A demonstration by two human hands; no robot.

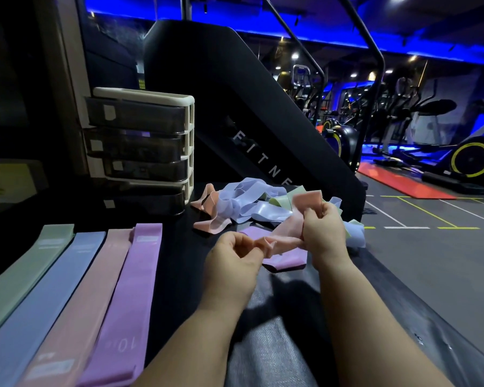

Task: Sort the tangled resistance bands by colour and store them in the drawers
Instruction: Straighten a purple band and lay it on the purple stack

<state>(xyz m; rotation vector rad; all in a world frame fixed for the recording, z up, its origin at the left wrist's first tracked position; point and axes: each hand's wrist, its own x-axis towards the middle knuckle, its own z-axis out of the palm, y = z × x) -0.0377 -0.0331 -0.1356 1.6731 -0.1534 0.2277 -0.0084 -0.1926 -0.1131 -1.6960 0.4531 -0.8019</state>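
The left hand [235, 256] had its grip narrowed to a pinch, with the fingers curled on the near end of a pink band [289, 227]. The right hand [323, 230] gripped the same band farther along, its fingers curled tight round it. The band ran between the two hands, and its far end stood up above the right knuckles.

Both hands were just above the black surface [179, 261], over a purple band [287, 263] lying flat on it. Just beyond them lay the tangled pile [246, 203] of blue, pink and green bands.

To the left, four bands lay flat side by side: a green band [25, 275], a blue band [48, 291], a second pink band [87, 297] and a second purple band [126, 303].

Behind these stood the drawer unit [190, 141], a cream frame with four smoky drawers. A purplish tint showed through the second drawer from the top. What the other drawers held could not be told.
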